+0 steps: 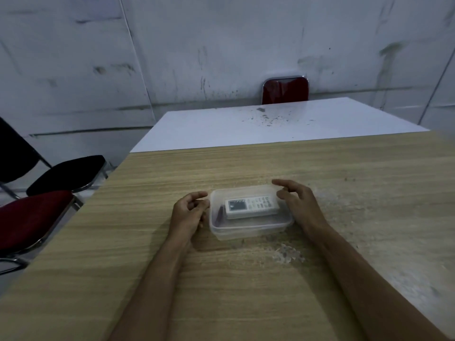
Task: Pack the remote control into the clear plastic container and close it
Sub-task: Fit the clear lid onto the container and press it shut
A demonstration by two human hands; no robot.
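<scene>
- Spanning the lower frame, wooden table (246, 279) carries the work; a white table (270, 124) butts its far edge, upper centre, with dark specks on it.
- Chairs: black chair (66, 172) and red chair (32, 217) at left edge, another red chair back (285, 91) upper centre; none near the work.
- Clear plastic container (250, 228) sits centre frame; whether a lid is on cannot be told.
- Left hand (188, 214) touches the container's left end, fingers curled, pinching at or just beside the rim.
- Right hand (299, 204) hovers at the right end, fingers spread loose, gripping nothing.
- Remote control (251, 205) lies flat inside, screen toward frame left.
- Judgement: closing step; press the corners evenly, brace the box from sliding.
- Whitish residue patch (288, 254) just below container, not blocking.
</scene>
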